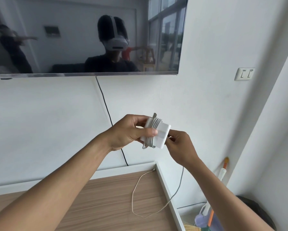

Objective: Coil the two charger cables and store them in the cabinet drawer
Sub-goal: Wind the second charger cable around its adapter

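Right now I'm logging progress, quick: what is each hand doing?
Left hand: closed on the white charger brick, cable wound around it.
Right hand: closed, pinching the brick's right edge.

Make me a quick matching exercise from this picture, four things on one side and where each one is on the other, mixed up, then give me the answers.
Things:
1. white square charger brick with its cable wound round it
2. thin loose white cable
3. flat dark television screen
4. white double wall switch

Places:
A. on the wall, right of the screen
B. lying uncoiled on the wooden cabinet top
C. held between the left hand and right hand
D. mounted on the wall above the cabinet

Pairs: 1-C, 2-B, 3-D, 4-A
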{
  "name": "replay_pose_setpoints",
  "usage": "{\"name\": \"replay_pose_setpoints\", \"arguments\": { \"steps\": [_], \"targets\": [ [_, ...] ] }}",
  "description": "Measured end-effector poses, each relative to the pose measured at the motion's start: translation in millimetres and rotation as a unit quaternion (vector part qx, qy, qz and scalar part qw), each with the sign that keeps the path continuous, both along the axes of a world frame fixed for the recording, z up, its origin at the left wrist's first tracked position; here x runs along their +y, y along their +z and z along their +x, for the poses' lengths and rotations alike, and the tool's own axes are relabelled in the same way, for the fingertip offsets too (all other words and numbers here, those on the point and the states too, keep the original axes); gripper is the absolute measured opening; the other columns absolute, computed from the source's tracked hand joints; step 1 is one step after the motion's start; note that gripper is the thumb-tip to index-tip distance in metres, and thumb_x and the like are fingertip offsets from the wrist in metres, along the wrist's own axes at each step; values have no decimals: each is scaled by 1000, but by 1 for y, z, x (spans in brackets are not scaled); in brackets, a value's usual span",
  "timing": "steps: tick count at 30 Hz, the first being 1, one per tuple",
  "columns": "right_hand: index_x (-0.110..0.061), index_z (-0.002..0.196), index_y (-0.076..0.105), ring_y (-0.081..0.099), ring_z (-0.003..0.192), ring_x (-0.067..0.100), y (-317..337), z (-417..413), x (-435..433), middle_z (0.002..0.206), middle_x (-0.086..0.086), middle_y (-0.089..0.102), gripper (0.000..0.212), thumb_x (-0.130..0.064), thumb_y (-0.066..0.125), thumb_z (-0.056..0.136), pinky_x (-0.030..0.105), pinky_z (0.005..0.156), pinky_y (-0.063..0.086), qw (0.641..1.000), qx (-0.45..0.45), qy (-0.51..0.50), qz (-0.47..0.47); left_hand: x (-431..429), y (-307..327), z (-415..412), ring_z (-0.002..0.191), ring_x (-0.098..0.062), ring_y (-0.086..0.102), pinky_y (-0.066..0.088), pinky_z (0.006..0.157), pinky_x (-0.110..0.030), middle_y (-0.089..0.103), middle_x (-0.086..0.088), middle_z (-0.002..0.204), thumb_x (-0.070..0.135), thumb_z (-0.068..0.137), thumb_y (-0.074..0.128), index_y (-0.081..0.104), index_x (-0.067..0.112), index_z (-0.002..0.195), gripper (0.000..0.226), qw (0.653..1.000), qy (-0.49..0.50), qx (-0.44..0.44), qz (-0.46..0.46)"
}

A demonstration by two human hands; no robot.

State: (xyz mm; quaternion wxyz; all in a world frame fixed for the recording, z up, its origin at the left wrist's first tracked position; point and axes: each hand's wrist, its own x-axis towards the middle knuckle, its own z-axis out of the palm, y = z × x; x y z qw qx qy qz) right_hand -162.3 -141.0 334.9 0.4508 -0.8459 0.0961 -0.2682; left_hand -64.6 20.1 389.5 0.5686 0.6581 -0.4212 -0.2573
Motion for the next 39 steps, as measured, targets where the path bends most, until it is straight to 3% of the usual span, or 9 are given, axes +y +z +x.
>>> {"name": "replay_pose_setpoints", "arguments": {
  "steps": [5,8,11,16,20,23,27,32,39],
  "targets": [
    [-8,69,69,30,49,11,22,2,-12,46,-13,43,27,-14,56,92,21,47,25,983,143,98,63,11,-4,4,88,-22,67,56,80,-37,65,-23,112,14,82,75,71,10,110,28,992,-6,-86,96],
    [-18,51,59,30,46,8,30,3,-17,49,-10,43,43,-20,59,94,19,45,25,951,197,157,177,14,-6,2,73,-13,64,54,70,-25,67,-16,106,17,80,78,72,15,108,29,985,-13,-114,131],
    [-15,64,70,33,48,9,34,3,-15,62,-3,47,28,-23,64,91,18,44,28,954,222,118,164,14,-15,2,64,-12,59,50,64,-24,69,-7,97,20,78,80,73,19,106,29,978,17,-149,146],
    [-6,82,73,38,51,12,40,2,3,65,4,58,21,-19,58,90,19,43,30,992,119,14,-48,10,-25,8,61,-20,61,51,56,-28,69,-16,97,16,80,77,74,15,98,18,981,114,-131,82],
    [-5,80,68,52,59,26,32,2,19,70,12,65,24,-17,50,91,37,58,45,981,21,-45,-189,4,-24,9,61,-30,64,53,54,-32,70,-17,98,13,80,76,74,13,98,18,984,145,-91,49],
    [-13,77,63,49,62,22,24,0,28,66,-1,54,25,-19,45,94,41,58,46,970,-41,-77,-227,1,-23,9,74,-46,68,54,59,-39,69,-14,90,15,80,78,74,8,97,20,986,159,-50,24],
    [-22,100,68,42,54,17,11,-4,46,64,-9,42,22,-18,47,95,36,49,41,962,-109,-75,-240,-3,-19,9,68,-29,72,58,66,-42,71,-1,72,15,83,75,71,2,97,20,984,179,14,-18],
    [-25,118,66,42,49,17,2,-3,53,69,-8,48,34,-19,47,90,33,43,42,952,-131,-82,-262,6,-10,18,82,-26,71,59,73,-38,70,-15,93,13,90,65,65,-3,112,28,990,125,64,-13],
    [-27,116,65,45,46,19,10,0,53,72,-6,53,32,-24,44,92,33,40,44,942,-155,-82,-286,13,-7,17,72,-24,70,59,67,-32,69,-14,89,15,92,57,61,-3,118,31,978,94,172,-64]
  ]
}}
